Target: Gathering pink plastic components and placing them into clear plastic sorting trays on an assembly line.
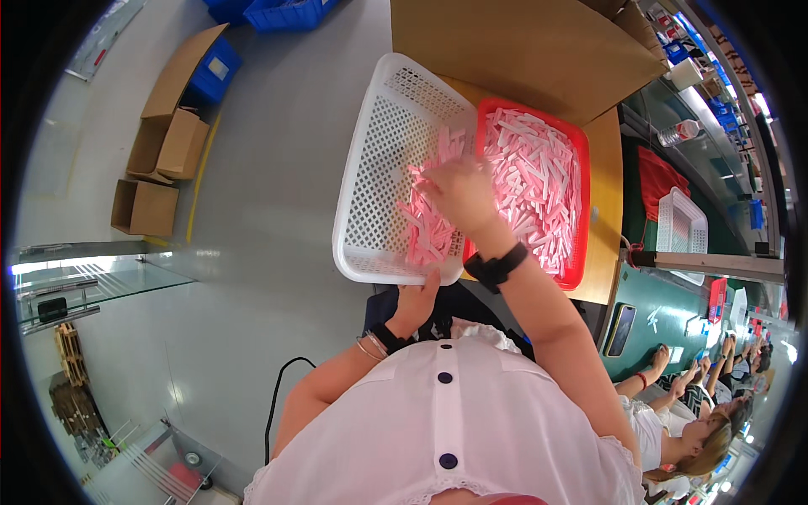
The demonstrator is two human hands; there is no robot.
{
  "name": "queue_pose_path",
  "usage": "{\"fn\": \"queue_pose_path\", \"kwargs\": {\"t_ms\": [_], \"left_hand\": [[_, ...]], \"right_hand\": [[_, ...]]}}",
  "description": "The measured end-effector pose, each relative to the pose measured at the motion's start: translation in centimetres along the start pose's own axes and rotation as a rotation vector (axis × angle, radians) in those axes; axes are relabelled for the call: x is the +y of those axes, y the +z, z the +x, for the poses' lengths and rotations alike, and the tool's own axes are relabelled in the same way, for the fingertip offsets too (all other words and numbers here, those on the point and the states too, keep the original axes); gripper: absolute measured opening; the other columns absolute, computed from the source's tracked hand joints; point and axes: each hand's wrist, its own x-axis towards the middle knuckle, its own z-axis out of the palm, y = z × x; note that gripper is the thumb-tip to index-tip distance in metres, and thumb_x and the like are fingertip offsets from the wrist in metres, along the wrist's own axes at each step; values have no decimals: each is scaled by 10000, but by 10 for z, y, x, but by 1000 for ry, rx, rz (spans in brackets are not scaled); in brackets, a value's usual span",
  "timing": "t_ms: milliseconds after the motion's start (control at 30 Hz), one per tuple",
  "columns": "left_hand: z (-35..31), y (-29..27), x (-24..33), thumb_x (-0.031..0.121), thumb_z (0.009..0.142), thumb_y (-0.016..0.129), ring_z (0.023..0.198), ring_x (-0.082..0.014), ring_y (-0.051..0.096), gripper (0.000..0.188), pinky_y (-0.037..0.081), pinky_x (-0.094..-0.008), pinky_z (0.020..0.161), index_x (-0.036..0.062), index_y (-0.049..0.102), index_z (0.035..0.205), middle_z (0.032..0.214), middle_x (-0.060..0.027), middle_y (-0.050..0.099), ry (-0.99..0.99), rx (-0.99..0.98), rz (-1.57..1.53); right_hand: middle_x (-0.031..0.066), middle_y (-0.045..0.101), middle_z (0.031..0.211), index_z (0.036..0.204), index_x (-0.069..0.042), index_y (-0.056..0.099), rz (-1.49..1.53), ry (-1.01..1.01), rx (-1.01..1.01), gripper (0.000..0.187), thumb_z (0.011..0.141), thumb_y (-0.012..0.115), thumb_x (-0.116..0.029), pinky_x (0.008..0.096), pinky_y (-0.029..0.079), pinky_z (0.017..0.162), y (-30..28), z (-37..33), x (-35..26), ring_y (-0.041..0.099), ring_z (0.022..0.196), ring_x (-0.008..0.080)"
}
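Observation:
A white perforated plastic basket [358, 181] stands tilted in front of me, with a heap of pink strip-shaped pieces [427, 227] along its right side. My left hand [417, 305] grips the basket's near rim from below, its fingers hidden under the edge. Over the heap inside the basket is my right hand [463, 194], fingers bent down toward the strips. Motion blurs those fingers, so whether they hold any strips cannot be made out. Against the basket's right side sits a red tray [581, 210], full of similar pink and pale strips.
The red tray rests on a wooden tabletop [604, 185], a large cardboard box [522, 59] behind it. At right, a green workbench [640, 328] carries a phone [620, 330], and co-workers sit along it. Cardboard boxes [156, 206] stand on the floor at left.

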Motion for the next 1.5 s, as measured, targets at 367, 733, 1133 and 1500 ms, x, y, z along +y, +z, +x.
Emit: {"fn": "queue_pose_path", "kwargs": {"t_ms": [367,733,1133,1500], "left_hand": [[1,-2,-3,245,923,538,984,-335,535,300,369,-416,913,-30,599,1028,1009,-163,622,-93,-89,-43],[6,4,-5,250,905,572,723,-208,580,277,450,-358,756,-17,610,968,836,-94,622,-147,37,-176],[4,-4,-11,225,921,565,825,-171,579,305,488,-310,719,-54,567,1044,953,-103,609,-160,-5,-296],[1,-9,-4,233,926,545,945,-271,551,283,400,-403,886,-26,587,1032,968,-144,600,-73,-23,-89]], "right_hand": [[-1,362,1449,1300,-282,496,-335,280,-313,507,835,588,-462,689,190,1025,-42,-39,92,281,1355,328],[20,194,1530,1322,-309,466,-273,332,-400,865,548,824,-453,725,200,997,-79,-51,87,160,1376,443],[38,207,1496,1357,-277,413,-345,352,-634,992,482,874,-355,680,354,923,-76,-56,73,219,1347,400],[66,156,1526,1405,-319,351,-381,356,-623,1114,432,891,-375,694,362,892,-67,-46,73,181,1374,414]]}}
